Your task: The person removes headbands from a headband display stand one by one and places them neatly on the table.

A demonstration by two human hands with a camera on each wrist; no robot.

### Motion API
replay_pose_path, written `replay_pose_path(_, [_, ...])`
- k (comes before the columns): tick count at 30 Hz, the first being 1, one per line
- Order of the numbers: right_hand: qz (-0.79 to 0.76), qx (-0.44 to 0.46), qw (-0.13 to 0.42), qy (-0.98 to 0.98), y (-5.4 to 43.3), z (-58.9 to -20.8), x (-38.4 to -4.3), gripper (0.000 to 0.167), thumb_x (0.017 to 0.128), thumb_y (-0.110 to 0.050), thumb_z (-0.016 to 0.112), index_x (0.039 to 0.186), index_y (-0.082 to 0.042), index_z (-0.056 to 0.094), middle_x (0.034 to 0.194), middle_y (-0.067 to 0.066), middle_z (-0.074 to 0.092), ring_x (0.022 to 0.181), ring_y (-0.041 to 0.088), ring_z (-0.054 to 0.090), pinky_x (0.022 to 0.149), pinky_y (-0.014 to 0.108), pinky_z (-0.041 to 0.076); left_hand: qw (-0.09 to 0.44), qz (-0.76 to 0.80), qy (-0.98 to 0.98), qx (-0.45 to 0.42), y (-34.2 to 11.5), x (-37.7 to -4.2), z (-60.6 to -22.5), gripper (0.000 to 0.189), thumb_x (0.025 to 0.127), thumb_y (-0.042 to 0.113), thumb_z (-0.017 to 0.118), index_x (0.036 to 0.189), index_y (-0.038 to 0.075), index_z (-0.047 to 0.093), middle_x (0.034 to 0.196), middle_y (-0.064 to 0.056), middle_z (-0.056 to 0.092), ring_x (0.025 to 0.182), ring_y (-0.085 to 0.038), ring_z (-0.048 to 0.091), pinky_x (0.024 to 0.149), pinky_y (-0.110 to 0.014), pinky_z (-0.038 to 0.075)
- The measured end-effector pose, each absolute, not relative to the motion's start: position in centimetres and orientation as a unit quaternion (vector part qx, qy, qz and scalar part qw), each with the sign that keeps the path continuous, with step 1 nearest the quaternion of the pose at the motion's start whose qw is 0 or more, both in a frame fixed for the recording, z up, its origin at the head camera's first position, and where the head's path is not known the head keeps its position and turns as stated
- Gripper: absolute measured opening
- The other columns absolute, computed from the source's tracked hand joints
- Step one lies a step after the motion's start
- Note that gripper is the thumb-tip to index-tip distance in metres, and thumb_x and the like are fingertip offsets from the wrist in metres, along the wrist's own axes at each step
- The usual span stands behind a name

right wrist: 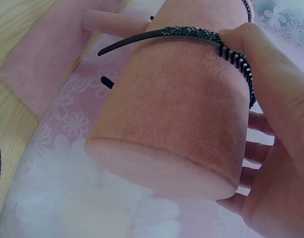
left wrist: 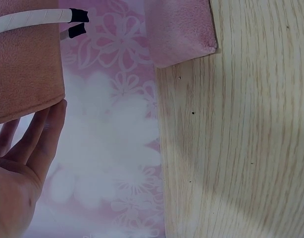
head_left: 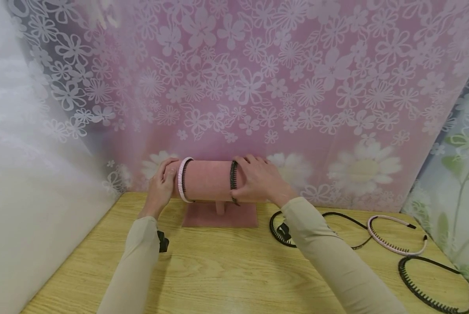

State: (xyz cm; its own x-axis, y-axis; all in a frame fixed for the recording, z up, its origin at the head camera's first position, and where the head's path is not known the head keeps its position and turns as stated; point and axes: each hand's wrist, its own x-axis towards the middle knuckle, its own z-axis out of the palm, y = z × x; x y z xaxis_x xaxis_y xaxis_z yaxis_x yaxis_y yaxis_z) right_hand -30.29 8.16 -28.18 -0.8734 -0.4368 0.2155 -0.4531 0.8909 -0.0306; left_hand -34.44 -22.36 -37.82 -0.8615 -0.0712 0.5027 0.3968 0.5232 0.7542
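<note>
One dark sparkly headband (head_left: 233, 176) is around the pink roll (head_left: 208, 179), just left of the right hand (head_left: 259, 179), which is the nearer one and grips the band with its thumb in front and fingers bent round behind. The roll's long axis runs sideways between the hands, with the left hand (head_left: 161, 185) resting fairly straight fingers on the far end beside the white headband (head_left: 182, 179). Roll hides some right fingertips in the wrist view, and over the worktop (head_left: 218, 270) a sleeve (head_left: 336, 257) covers bits of the loose headbands (head_left: 409, 283).
</note>
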Motion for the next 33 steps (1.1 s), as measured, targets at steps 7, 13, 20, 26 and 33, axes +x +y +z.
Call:
replay_pose_path(7, [0.045,0.227,0.101,-0.968,8.6,-28.1,-30.2,0.096,0.079,-0.060,0.073,0.157,-0.017,0.038,0.153,0.012,0.047,0.141,0.038,0.046,0.114,0.059,0.039,0.241,-0.481,-0.838,-0.095,-22.3,-34.3,-37.8,0.049,0.107,0.056,0.040,0.147,0.032,0.052,0.151,-0.008,0.054,0.121,-0.037,0.062,0.103,-0.061,0.045])
replay_pose_path(13, [0.046,0.225,0.100,-0.968,9.1,-28.2,-30.2,0.096,0.079,-0.060,0.073,0.158,-0.017,0.037,0.154,0.012,0.047,0.140,0.038,0.047,0.113,0.059,0.041,0.243,-0.478,-0.839,-0.096,-22.4,-34.3,-37.8,0.048,0.107,0.056,0.040,0.147,0.032,0.052,0.151,-0.008,0.054,0.122,-0.038,0.062,0.103,-0.061,0.044])
replay_pose_path(20, [0.050,0.235,0.104,-0.965,9.5,-28.2,-30.2,0.096,0.079,-0.058,0.074,0.156,-0.015,0.038,0.153,0.014,0.048,0.141,0.038,0.047,0.115,0.055,0.040,0.242,-0.474,-0.841,-0.096,-22.4,-34.3,-37.7,0.048,0.107,0.056,0.039,0.147,0.032,0.052,0.151,-0.008,0.055,0.121,-0.038,0.062,0.102,-0.061,0.045])
replay_pose_path(26, [0.061,0.234,0.103,-0.965,9.9,-28.3,-30.1,0.095,0.078,-0.057,0.075,0.156,-0.015,0.039,0.152,0.014,0.048,0.140,0.036,0.048,0.111,0.054,0.045,0.241,-0.473,-0.842,-0.097,-22.3,-34.4,-37.8,0.049,0.107,0.055,0.039,0.148,0.032,0.051,0.151,-0.008,0.055,0.122,-0.037,0.061,0.103,-0.062,0.044])
replay_pose_path(33, [0.066,0.225,0.096,-0.967,10.4,-28.4,-30.1,0.095,0.079,-0.058,0.074,0.157,-0.019,0.038,0.151,0.013,0.048,0.137,0.035,0.051,0.105,0.054,0.049,0.239,-0.477,-0.840,-0.095,-22.3,-34.3,-37.9,0.049,0.107,0.056,0.039,0.147,0.032,0.051,0.152,-0.007,0.054,0.124,-0.036,0.060,0.105,-0.061,0.043])
